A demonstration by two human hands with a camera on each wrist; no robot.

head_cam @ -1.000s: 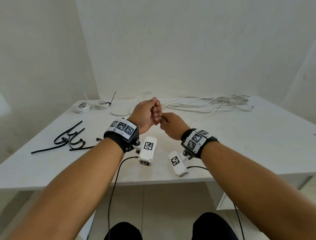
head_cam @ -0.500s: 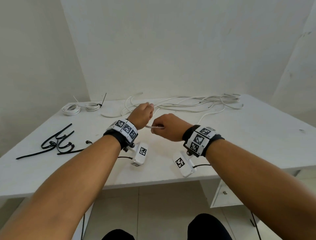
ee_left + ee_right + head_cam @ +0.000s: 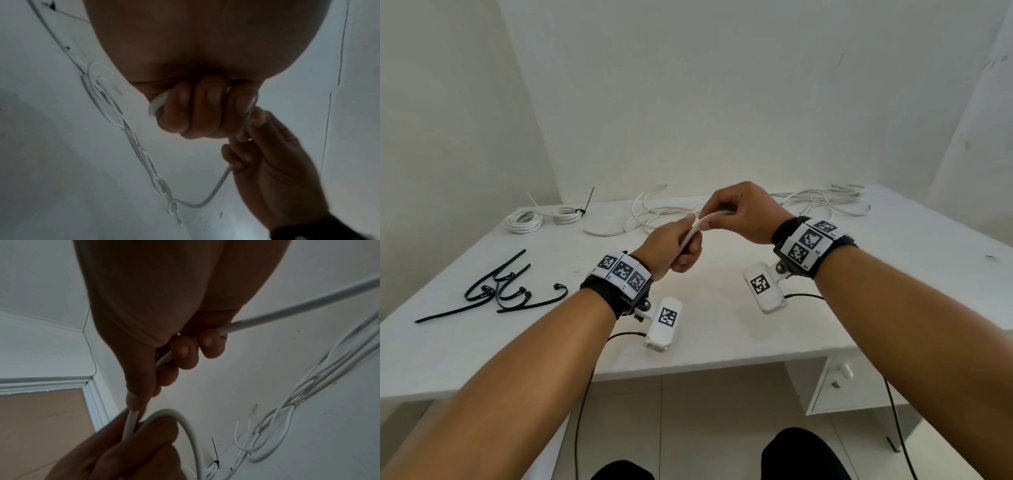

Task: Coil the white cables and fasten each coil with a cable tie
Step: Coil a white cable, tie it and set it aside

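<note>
Above the middle of the white table, both hands hold one white cable. My left hand grips it in a curled fist, and a short end pokes out past the fingers. My right hand pinches the same cable just above and to the right. From there the cable trails back to the loose tangle. A bend of cable arcs beside the left hand. Several black cable ties lie at the left.
Two tied white coils rest at the back left, one with a black tie tail sticking up. More loose cable lies behind the hands. Walls close the back and left. A drawer unit stands under the right side.
Both hands have come nearer and risen off the table. The right hand has lifted above the left, and the cable now bends between them.
</note>
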